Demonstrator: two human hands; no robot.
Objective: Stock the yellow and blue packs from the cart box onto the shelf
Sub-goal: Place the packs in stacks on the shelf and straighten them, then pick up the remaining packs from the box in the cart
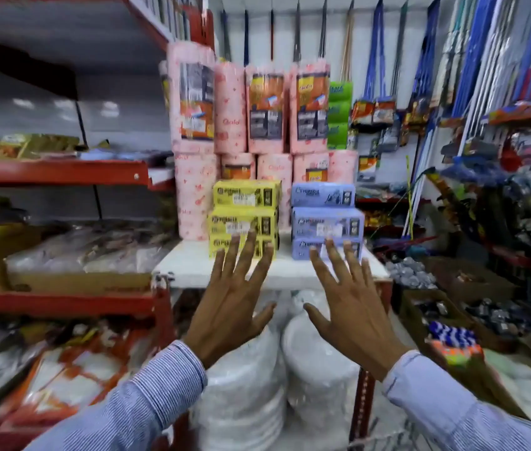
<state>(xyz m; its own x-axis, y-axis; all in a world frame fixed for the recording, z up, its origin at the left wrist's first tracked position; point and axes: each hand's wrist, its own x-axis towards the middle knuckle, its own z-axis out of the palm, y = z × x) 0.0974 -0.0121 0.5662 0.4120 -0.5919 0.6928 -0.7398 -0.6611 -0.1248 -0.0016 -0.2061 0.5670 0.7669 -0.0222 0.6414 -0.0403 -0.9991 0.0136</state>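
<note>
Yellow packs point(244, 219): three stacked on white shelf point(186, 266), at 11 o'clock.
Blue packs point(325, 219): three stacked, at 1 o'clock.
Left hand point(231, 307): released, fingers spread.
Right hand point(351, 310): released, fingers spread.

Shelf point(192, 265) count: three yellow packs point(245, 219) stacked near front edge; three blue packs point(326, 221) stacked beside them. Two open hands, left hand point(231, 307), right hand point(351, 310).

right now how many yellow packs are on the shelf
3, in one stack on the white shelf: top yellow pack, middle, bottom partly behind the left hand. More could sit hidden behind.
</note>
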